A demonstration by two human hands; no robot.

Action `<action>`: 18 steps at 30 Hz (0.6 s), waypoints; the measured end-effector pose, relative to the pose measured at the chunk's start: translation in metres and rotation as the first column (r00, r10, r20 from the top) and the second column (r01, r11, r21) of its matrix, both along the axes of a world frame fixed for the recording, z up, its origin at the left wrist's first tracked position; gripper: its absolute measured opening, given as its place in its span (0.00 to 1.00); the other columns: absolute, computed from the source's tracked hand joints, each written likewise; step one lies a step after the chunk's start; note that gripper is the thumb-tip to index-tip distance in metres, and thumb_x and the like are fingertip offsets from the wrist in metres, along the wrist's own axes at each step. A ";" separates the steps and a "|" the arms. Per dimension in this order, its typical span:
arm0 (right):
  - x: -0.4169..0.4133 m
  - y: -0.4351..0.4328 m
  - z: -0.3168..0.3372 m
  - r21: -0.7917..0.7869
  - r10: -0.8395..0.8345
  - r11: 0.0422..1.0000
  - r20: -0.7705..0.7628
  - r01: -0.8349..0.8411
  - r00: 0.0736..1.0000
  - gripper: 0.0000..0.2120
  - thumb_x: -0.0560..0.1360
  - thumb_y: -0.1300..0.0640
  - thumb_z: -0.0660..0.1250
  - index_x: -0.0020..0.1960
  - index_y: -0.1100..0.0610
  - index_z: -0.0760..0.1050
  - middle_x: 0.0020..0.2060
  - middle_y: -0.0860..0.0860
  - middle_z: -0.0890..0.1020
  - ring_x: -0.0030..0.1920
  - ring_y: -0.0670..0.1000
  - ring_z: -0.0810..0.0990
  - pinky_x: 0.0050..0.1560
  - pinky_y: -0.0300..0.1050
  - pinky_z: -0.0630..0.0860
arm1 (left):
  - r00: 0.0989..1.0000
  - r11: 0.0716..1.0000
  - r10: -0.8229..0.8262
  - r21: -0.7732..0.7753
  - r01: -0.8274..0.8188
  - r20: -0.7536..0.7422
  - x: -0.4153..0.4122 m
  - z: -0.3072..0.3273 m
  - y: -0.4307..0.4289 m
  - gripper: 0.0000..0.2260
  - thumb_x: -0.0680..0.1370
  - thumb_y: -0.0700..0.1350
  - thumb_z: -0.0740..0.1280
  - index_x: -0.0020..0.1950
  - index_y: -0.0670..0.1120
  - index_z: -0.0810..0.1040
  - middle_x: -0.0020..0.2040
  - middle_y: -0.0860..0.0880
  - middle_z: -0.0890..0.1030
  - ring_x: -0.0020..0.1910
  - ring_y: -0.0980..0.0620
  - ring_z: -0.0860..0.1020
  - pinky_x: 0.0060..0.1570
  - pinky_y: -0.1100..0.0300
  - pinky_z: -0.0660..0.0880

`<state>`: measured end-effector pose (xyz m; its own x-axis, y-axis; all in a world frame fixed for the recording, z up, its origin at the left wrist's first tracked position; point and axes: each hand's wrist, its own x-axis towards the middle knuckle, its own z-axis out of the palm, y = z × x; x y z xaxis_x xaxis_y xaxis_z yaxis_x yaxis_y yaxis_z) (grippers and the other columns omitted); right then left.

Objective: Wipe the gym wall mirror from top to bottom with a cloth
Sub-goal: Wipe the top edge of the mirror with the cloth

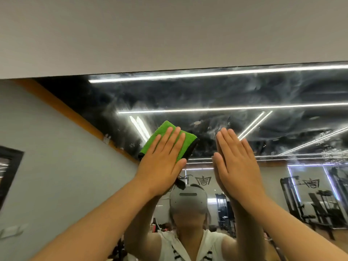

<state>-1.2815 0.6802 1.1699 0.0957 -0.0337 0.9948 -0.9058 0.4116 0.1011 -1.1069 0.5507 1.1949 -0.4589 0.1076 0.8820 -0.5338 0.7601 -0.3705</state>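
Note:
The wall mirror [244, 95] fills the lower two thirds of the head view, and hazy white smears cover its upper part. A folded green cloth [167, 133] with a black edge lies flat on the glass a little below the mirror's top edge. My left hand [162, 162] presses on the cloth with straight, spread fingers. To its right, my right hand [235, 161] rests flat on the bare glass, fingers straight and together, touching no cloth. Both arms reach upward.
A plain white wall [169, 31] runs above the mirror's top edge. The mirror reflects a person wearing a headset [188, 200], ceiling light strips, a grey wall with an orange band [62, 106] at left and gym machines [316, 206] at right.

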 end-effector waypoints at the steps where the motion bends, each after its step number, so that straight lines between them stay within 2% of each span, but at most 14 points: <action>1: 0.000 0.000 -0.001 -0.003 0.000 1.000 -0.003 0.000 1.000 0.29 0.82 0.44 0.43 0.79 0.55 0.55 0.78 0.50 0.57 0.79 0.47 0.49 0.78 0.48 0.43 | 1.000 0.999 0.019 -0.027 -0.019 0.005 0.000 0.006 -0.001 0.32 0.74 0.62 0.28 0.76 0.52 0.29 0.77 0.53 0.28 0.75 0.55 0.27 0.72 0.59 0.25; 3: 0.001 -0.001 -0.001 -0.008 -0.001 1.000 -0.007 0.000 1.000 0.29 0.82 0.44 0.43 0.79 0.55 0.55 0.78 0.49 0.56 0.79 0.47 0.49 0.78 0.47 0.43 | 0.999 0.998 0.040 -0.044 -0.041 -0.028 0.000 0.026 -0.002 0.31 0.76 0.62 0.30 0.77 0.52 0.31 0.78 0.52 0.31 0.77 0.55 0.29 0.73 0.58 0.27; 7: -0.002 -0.001 -0.001 -0.012 0.004 1.000 -0.018 -0.004 1.000 0.28 0.82 0.44 0.43 0.79 0.55 0.55 0.78 0.49 0.56 0.79 0.47 0.50 0.78 0.47 0.43 | 0.990 0.996 0.071 0.070 -0.063 -0.124 -0.007 0.089 0.010 0.27 0.86 0.55 0.43 0.81 0.47 0.37 0.82 0.48 0.36 0.80 0.51 0.36 0.76 0.55 0.33; 10: -0.003 -0.003 -0.001 -0.039 -0.004 0.999 -0.029 0.003 1.000 0.28 0.83 0.45 0.44 0.79 0.55 0.57 0.78 0.51 0.59 0.79 0.48 0.52 0.77 0.49 0.46 | 0.984 0.981 0.097 0.183 -0.068 -0.152 -0.018 0.116 0.024 0.28 0.86 0.54 0.44 0.81 0.44 0.37 0.81 0.45 0.36 0.80 0.48 0.36 0.78 0.52 0.35; 14: -0.004 -0.004 -0.001 -0.057 0.004 0.998 -0.039 -0.007 0.999 0.27 0.83 0.45 0.45 0.79 0.56 0.58 0.78 0.51 0.60 0.79 0.48 0.54 0.77 0.49 0.47 | 0.987 0.983 0.098 0.165 -0.077 -0.124 -0.026 0.106 0.031 0.29 0.86 0.55 0.44 0.80 0.44 0.34 0.81 0.44 0.34 0.79 0.47 0.34 0.78 0.50 0.34; 18: -0.003 -0.003 -0.001 -0.065 0.020 0.998 -0.052 -0.024 0.998 0.27 0.83 0.46 0.46 0.78 0.57 0.59 0.77 0.52 0.61 0.78 0.48 0.54 0.77 0.48 0.46 | 0.997 0.992 0.073 0.101 -0.072 -0.008 -0.036 0.052 0.047 0.31 0.86 0.56 0.45 0.78 0.45 0.30 0.79 0.45 0.30 0.78 0.48 0.30 0.73 0.53 0.28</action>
<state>-1.2843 0.6774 1.1689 0.1463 0.0344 0.9886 -0.9090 0.3989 0.1206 -1.1428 0.5977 1.2469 -0.4522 -0.0154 0.8918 -0.5925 0.7525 -0.2874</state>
